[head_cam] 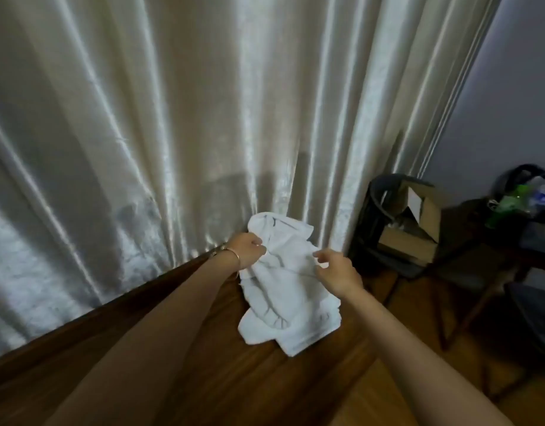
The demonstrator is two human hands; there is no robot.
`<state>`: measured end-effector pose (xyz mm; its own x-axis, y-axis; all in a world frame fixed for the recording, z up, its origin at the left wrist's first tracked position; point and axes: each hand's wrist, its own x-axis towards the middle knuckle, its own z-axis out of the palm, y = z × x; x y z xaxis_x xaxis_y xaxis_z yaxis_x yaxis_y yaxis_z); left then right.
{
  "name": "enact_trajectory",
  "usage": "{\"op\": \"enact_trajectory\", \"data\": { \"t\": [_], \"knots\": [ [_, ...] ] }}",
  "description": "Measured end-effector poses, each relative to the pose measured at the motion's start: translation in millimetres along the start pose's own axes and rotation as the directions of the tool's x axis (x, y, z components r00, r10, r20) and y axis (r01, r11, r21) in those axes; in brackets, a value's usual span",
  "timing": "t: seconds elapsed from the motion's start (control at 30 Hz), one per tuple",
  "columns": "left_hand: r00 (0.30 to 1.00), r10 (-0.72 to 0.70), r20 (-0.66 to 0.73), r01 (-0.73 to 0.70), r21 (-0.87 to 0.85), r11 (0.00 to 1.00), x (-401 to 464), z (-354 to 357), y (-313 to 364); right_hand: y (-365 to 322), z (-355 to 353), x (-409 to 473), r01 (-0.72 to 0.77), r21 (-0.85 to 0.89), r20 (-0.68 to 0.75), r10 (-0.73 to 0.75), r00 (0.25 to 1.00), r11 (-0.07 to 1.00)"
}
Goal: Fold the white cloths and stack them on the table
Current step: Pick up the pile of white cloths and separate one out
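Between our hands: a crumpled white cloth [283, 284] hangs bunched, its lower end resting on the wooden bench [179, 364] below and in front of both hands.
Left hand: our left hand [246, 249] has its fingers curled tight into the upper left edge of the cloth, gripping a fold of it; a thin bangle [236, 256] sits at the wrist.
Right hand: our right hand [335, 270] is at the upper right edge, thumb and forefinger drawn toward each other on the fabric; we judge it a light pinch, though the fingertips blur against the white and we cannot tell how firm it is.
Beyond the hands: a pale curtain [173, 118] hangs just behind the cloth; off to the right of the right hand, well apart, stands a dark chair [375, 229] with a cardboard box [412, 229].
Step in hand: we judge that we are opening the cloth out to find its corners.
How to do it well: we should work each hand along the top hem to a true corner, then draw the hands apart until the edge is taut, let the cloth hang free so creases drop out, and lay it flat on the bench before the first fold.
Stack: no folded pile shows here.
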<state>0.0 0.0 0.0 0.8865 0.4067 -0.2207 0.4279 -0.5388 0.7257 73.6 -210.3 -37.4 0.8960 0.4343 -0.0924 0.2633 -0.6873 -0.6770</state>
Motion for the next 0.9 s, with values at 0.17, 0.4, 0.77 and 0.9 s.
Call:
{"op": "enact_trajectory", "data": {
  "t": [0.17, 0.4, 0.77, 0.9],
  "knots": [
    [0.987, -0.158, -0.017, 0.158, 0.169, 0.973, 34, 24, -22, -6, 7, 49, -0.013, -0.200, -0.076, -0.003, 0.997, 0.980],
    [0.993, -0.121, -0.012, 0.120, 0.283, 0.952, 54, 24, -37, -13, 4, 89, 0.200, -0.582, 0.116, -0.163, 0.980, 0.788],
    [0.932, 0.180, 0.314, -0.345, 0.621, 0.704, 44, 58, -9, -62, -26, 69, 0.342, -0.839, 0.254, -0.251, 0.934, 0.424],
    [0.949, 0.269, 0.165, -0.310, 0.652, 0.692, 48, 52, -6, -80, -45, 75, 0.373, -0.604, 0.233, -0.291, 0.928, 0.704]
  ]
}}
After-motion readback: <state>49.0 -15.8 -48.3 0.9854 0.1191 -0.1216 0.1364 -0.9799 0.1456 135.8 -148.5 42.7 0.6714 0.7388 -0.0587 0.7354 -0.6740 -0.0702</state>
